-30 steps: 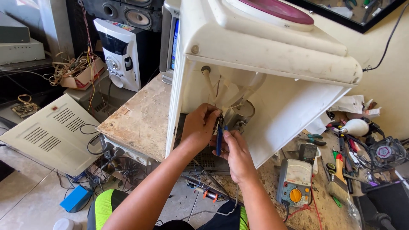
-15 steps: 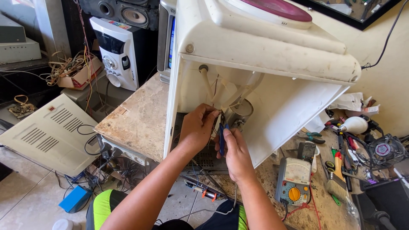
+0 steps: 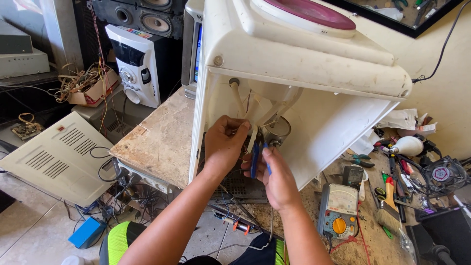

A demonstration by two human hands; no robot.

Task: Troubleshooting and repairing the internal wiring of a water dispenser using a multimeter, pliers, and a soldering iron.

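A large cream plastic appliance housing (image 3: 294, 59) with a dark red round top lies tilted on the workbench, its open underside facing me. Inside it I see white tubes and a small metal tank (image 3: 277, 130). My left hand (image 3: 223, 142) reaches into the opening and pinches a wire or tube near the tank. My right hand (image 3: 278, 179) grips blue-handled pliers (image 3: 256, 156), whose tip points up into the same spot beside my left fingers.
A worn workbench (image 3: 162, 142) bears the housing. To the right lie a yellow-dialled multimeter (image 3: 337, 211), screwdrivers, a small fan (image 3: 441, 174) and a white bulb-shaped tool (image 3: 407, 145). At left stand a white stereo unit (image 3: 135, 64), speakers and a vented metal cover (image 3: 54, 157). Cables tangle under the bench.
Both hands stay inside the housing's opening. The view has shifted slightly, and the pliers sit a little higher toward the metal tank.
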